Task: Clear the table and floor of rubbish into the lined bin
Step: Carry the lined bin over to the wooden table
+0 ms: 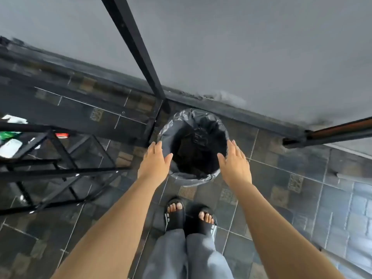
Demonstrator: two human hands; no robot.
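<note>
Round bin (194, 146), glossy black crinkled plastic liner, stands on dark tiled floor (271, 178) against wall base. Left hand (155, 164) and right hand (234, 165) spread, empty, flanking rim. No legible writing.

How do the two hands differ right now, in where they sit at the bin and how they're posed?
The left hand is at the left side of the bin, fingers over the liner; the right hand is at the right side. The left thumb points right towards the opening; the right thumb points left. Both are open, empty, palms down, fingers spread. Whether either touches the rim cannot be told.
</note>
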